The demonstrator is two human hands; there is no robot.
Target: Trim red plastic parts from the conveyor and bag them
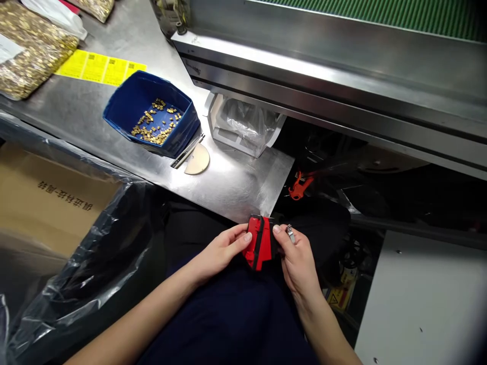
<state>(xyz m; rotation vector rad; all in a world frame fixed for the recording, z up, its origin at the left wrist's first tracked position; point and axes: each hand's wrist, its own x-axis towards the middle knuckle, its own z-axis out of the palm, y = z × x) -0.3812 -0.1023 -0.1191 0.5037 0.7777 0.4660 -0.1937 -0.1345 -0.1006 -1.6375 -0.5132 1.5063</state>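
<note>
Both of my hands meet over my lap, just off the metal table's front edge. Between them is a red and black plastic part (pixel 260 243), with a black strip running down its red face. My left hand (pixel 224 249) pinches its left side, thumb on top. The right side is gripped by my right hand (pixel 299 256), its thumb pressed near the upper corner. A small shiny metal piece (pixel 290 233) shows at the right hand's fingers; whether it is held or worn I cannot tell. Fingers beneath the part are hidden.
A blue bin (pixel 152 83) with small brass pieces stands on the metal table (pixel 243 187). Beside it lie a pen-like tool (pixel 187 151) and a beige disc (pixel 198 159). A grey bin (pixel 243 144) sits under the conveyor frame (pixel 323 76). A plastic-lined carton (pixel 49 203) is left.
</note>
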